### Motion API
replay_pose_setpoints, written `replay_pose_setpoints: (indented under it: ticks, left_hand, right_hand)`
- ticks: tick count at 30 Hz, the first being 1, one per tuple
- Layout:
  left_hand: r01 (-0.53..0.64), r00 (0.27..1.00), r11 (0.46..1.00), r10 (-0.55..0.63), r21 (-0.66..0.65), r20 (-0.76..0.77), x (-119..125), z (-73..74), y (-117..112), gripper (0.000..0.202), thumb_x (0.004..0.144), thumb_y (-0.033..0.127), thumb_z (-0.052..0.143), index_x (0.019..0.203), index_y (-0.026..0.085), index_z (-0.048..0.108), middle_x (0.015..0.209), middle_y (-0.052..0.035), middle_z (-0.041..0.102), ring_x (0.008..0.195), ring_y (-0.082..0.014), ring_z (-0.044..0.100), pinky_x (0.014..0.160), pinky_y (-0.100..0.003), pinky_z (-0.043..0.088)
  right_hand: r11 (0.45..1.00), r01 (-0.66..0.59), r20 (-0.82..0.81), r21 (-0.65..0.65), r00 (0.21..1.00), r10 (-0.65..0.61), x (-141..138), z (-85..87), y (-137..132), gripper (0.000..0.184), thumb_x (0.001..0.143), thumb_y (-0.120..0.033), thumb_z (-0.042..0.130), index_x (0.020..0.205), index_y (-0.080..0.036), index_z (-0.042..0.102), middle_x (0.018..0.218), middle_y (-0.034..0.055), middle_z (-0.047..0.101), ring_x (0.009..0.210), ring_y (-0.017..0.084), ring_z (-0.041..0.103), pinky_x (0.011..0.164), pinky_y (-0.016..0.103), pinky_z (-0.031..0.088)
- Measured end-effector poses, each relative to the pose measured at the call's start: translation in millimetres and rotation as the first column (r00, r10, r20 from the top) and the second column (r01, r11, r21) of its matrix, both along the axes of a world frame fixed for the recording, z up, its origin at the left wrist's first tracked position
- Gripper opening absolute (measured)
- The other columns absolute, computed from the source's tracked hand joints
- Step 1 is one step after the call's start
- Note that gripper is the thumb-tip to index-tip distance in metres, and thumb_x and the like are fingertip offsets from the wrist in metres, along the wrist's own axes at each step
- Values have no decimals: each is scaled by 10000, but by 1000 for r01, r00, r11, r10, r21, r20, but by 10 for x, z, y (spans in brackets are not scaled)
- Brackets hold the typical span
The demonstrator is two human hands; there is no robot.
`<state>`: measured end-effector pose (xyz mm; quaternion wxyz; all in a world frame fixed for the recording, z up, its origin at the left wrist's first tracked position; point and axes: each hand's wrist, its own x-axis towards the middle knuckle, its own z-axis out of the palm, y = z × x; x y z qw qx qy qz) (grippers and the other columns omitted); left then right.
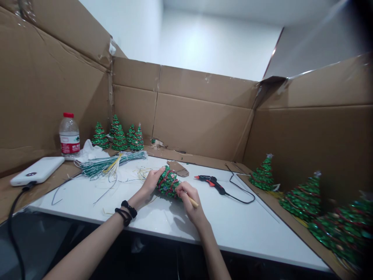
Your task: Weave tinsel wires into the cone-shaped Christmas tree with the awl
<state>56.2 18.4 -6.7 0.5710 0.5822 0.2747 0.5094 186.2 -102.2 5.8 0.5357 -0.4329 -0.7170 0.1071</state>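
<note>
One bottle label [69, 142] bears Chinese characters [74, 147]; the left hand [152, 181] holds a tree [167, 182].

Left hand [150, 182]: curled in a grip | right hand [189, 197]: pinching, near the left, slightly closer to the body | left forearm [93, 243], right forearm [214, 247]: spreading apart behind the hands

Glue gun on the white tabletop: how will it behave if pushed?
The glue gun would probably swivel rather than slide straight, since its black cord trails behind it. Lying on its side, it seems unlikely to roll or tip.
</note>
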Motion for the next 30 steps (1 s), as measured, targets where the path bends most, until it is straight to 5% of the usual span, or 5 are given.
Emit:
replay_pose_setpoints:
  ticks: [18,30]
  left_hand:
    - [-32,995,997,38,66,-89,-5,-67,71,498,713,614,553,506,190,393,465,68,319,465,-91,282,478,-242,237]
    - [-79,991,995,85,61,-107,-3,5,22,493,659,634,555,504,201,377,465,63,328,474,-95,277,464,-241,237]
  right_hand:
    - [999,-24,93,-21,995,26,-21,17,-27,172,853,-201,298,692,-210,356,685,-9,397,667,153,389,627,270,302]
    - [997,69,355,46,932,-81,-121,39,-41,149,833,-133,322,730,-205,401,727,8,451,709,168,408,691,288,336]
